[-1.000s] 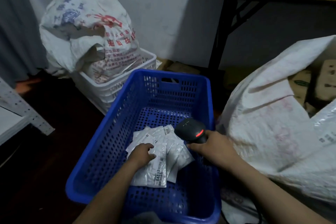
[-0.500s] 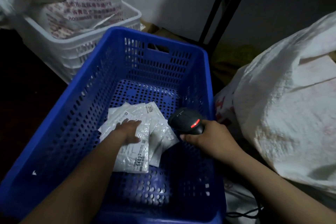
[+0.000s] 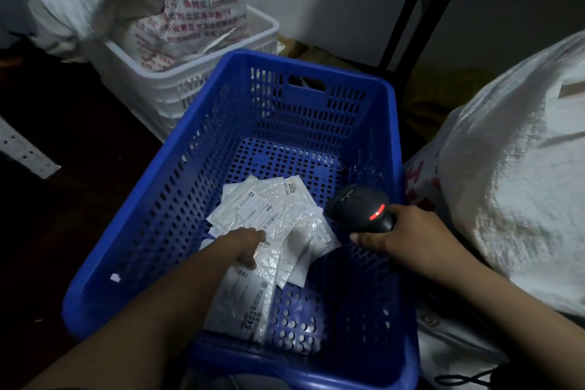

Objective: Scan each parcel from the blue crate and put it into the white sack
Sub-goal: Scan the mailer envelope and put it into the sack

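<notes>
Now: left hand (image 3: 243, 244) rests on parcels (image 3: 266, 209) lying flat in blue crate (image 3: 158, 209), grasp unclear; nearest parcel (image 3: 240, 304) has its long axis running near-to-far. Right hand (image 3: 408, 237) grips scanner (image 3: 357, 209), its head pointing left at them.

White bubble-mailer parcels (image 3: 269, 212) lie overlapped on the floor of the blue crate (image 3: 190, 184). The left hand (image 3: 243, 247) rests on the pile; whether it grips one is unclear. The right hand (image 3: 411, 237) holds a black barcode scanner (image 3: 357, 206), red light lit, just beside the parcels. The white sack (image 3: 512, 184) stands at the crate's right.
</notes>
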